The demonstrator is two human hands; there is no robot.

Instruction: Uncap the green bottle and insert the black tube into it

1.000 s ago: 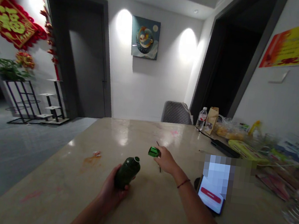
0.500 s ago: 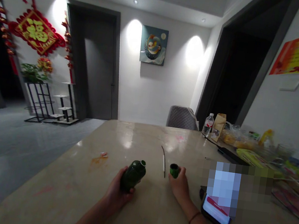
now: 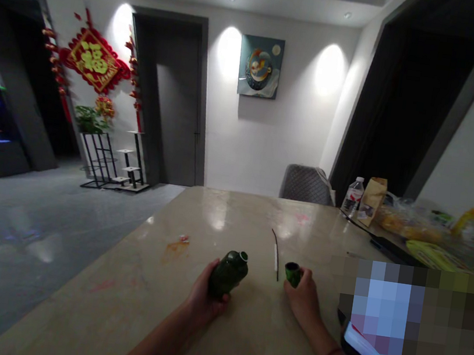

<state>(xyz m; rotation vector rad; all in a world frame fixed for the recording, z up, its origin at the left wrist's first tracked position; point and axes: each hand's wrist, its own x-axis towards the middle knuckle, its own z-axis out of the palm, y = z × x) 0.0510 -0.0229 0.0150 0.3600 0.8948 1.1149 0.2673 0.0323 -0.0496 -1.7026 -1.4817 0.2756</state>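
My left hand is wrapped round a small dark green bottle, tilted with its open white-rimmed neck pointing up and away. My right hand rests on the beige marble table and pinches the bottle's green cap between its fingertips. A thin dark stick with a white part lies on the table between the bottle and the cap.
A phone lies by my right wrist. Along the table's right side are a water bottle, a paper bag and packaged food. An orange smear with a small wrapper marks the table left of the bottle. A grey chair stands at the far end.
My right hand has drawn back toward me with the green cap and now rests lower on the table. The camera has turned left. The left hand still holds the bottle.
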